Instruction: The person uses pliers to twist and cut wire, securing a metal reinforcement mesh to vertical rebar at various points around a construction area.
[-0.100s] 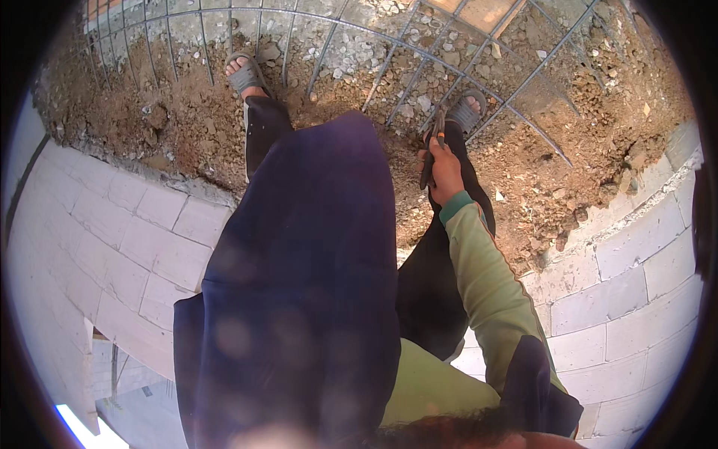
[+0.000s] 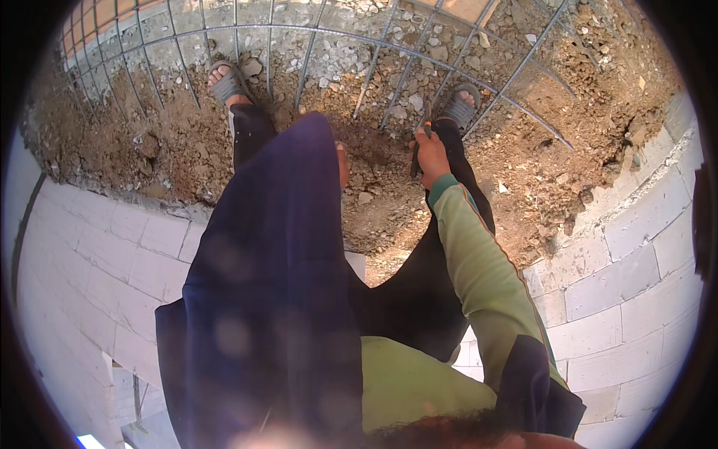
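In the head view, the right hand (image 2: 432,159) is curled around a dark pincer-like tool (image 2: 416,159), its fingers wrapped about the handles. A small orange patch shows on the tool just above the grip. The tool points up toward the right foot, its head close beside the grey sandal (image 2: 458,112) there; whether it touches any bar cannot be told. A light green sleeve (image 2: 479,251) with a darker green cuff covers the right arm.

Only a sliver of the left hand (image 2: 342,166) shows, at the right edge of a large dark blue cloth (image 2: 277,247) that hides the rest, so whether it is spread, pressed together or pinching something cannot be told. Brown soil strewn with stones is what lies nearest to it in view.

A steel bar mesh (image 2: 419,54) curves across the top, above the rubble-strewn ground (image 2: 168,153). Its lower right bars run past the right foot and end over the soil. The left foot, in a matching sandal (image 2: 226,86), stands by the mesh too. Black trousers (image 2: 419,299) cover the legs. Pale block walls (image 2: 609,284) rise on both sides, lower left and lower right.
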Tool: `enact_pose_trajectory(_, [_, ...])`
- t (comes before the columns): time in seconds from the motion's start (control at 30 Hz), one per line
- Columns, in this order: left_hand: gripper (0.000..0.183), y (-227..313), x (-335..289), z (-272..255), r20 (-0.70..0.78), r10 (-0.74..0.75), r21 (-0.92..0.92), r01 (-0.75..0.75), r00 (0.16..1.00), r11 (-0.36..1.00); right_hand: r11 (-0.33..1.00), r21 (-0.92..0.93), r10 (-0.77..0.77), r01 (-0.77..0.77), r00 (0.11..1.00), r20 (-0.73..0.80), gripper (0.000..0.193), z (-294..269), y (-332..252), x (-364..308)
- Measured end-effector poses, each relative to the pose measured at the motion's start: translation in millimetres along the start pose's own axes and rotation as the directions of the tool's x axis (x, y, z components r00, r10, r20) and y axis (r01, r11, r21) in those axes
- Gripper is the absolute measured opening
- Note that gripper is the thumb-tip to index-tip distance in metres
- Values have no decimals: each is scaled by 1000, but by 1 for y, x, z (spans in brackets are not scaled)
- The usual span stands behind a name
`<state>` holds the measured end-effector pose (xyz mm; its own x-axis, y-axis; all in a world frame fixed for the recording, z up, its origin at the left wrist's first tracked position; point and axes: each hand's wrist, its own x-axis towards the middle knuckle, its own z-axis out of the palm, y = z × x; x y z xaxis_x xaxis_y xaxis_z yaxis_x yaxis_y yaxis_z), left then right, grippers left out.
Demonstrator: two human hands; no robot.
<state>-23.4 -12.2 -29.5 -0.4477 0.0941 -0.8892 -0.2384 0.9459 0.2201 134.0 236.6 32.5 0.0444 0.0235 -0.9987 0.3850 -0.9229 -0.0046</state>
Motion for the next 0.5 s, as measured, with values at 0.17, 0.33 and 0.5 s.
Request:
enact_pose_trajectory(0.17, [26, 136, 24, 24, 171, 7, 189, -40, 985, 981, 902, -427, -183, -64, 839, -513, 62, 23, 66, 68])
enact_pose_trajectory(0.33, [22, 182, 34, 56, 308, 33, -324, 72, 951, 943, 957, 11, -281, 289, 937, -206, 48, 79, 32, 34])
enact_pose_trajectory(0.5, [17, 194, 44, 114, 538, -116, -418, 384, 835, 823, 894, 19, -427, 447, 865, -264, 26, 60, 23, 59])
